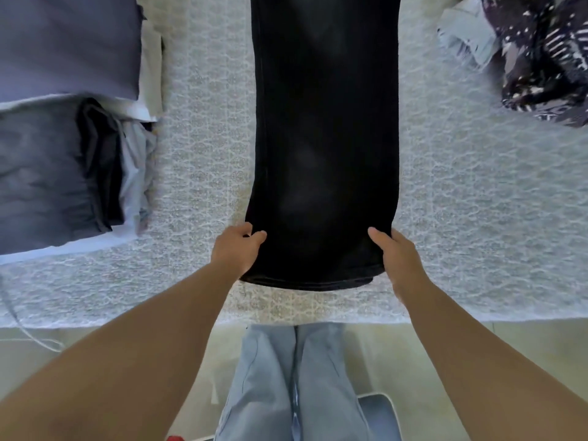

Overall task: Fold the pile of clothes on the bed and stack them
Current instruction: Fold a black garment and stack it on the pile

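**Head view: black trousers laid out, both hems in hand**

Head view. The black trousers [324, 138] lie flat on the bed [461, 218], centred in front of me, hem end at the near edge. My left hand [237, 249] is closed on the left hem corner, thumb on top and fingers tucked under. My right hand [396, 253] pinches the right hem corner the same way. Neither hand is spread; both hold cloth.

Risks, as I judge them:
- The fabric looks heavy and doubled. If I lift one corner higher than the other, the layers may shear and the fold will come out skewed.
- The hem sits close to the bed edge, so a slack grip could let it slide off toward my legs.
- The folded stack [63, 148] at left and the unfolded patterned pile [547, 65] at upper right are well apart from the trousers, so snagging seems unlikely.

Orientation: the long axis runs straight away from me, near to far. The hem points at me; the other end runs out of the top of the frame, unseen. Side seams look roughly parallel, and the left one shows a visible stitched line.
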